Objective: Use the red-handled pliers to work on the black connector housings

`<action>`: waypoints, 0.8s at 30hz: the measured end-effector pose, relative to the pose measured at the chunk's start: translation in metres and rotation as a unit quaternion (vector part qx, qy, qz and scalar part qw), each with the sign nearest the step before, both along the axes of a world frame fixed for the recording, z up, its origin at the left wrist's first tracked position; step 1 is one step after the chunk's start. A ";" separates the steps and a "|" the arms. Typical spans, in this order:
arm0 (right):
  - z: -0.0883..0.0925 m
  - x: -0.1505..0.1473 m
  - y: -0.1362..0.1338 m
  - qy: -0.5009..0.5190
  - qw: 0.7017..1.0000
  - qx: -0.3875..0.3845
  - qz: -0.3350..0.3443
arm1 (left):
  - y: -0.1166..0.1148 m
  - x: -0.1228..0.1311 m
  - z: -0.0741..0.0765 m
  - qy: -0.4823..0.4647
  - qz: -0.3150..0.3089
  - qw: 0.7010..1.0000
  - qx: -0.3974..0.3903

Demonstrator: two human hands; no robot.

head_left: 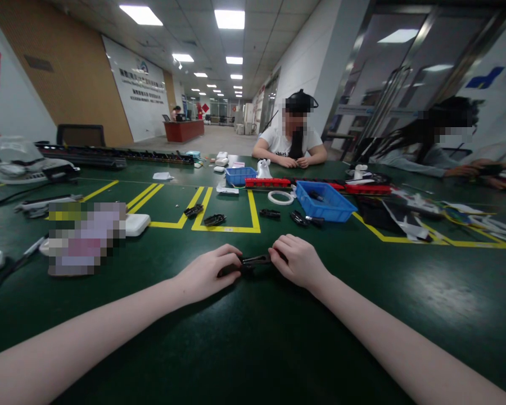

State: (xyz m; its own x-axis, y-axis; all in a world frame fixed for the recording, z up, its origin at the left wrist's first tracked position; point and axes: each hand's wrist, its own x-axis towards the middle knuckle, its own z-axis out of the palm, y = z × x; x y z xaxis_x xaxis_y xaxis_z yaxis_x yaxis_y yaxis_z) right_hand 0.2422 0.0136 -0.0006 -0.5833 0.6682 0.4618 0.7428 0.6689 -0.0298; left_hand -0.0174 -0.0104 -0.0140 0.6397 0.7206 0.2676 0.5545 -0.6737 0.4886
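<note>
two blue bins [325, 203] [240, 175], perhaps four loose black clips [214, 220], two red trays [267, 183], two seated people [290, 140]

Dark green tabletop [253, 337], yellow tape lines [225, 229]; black clip [255, 260]; blue bin [326, 202] at 1 o'clock; red tray [267, 182] at 12.

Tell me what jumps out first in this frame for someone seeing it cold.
Front and centre, the left hand and right hand grip the two ends of a small black plastic part just above the green table. Beyond them a blue bin sits right of centre, with loose black parts lying on yellow floor-style tape lines. Two other people sit at the far side.
</note>
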 end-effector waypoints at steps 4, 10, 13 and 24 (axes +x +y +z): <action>0.000 0.000 0.000 -0.005 1.000 -0.003 -0.001 | 0.001 0.000 0.002 -0.004 -0.007 1.000 -0.015; -0.002 -0.001 0.002 -0.015 1.000 -0.004 0.006 | 0.000 0.000 0.002 -0.010 -0.013 1.000 -0.013; -0.003 -0.001 0.002 -0.015 1.000 -0.003 0.008 | 0.001 -0.001 0.001 -0.013 -0.014 1.000 -0.013; -0.002 -0.001 0.002 -0.017 0.999 0.002 0.029 | 0.001 0.000 0.002 -0.021 -0.020 0.999 -0.027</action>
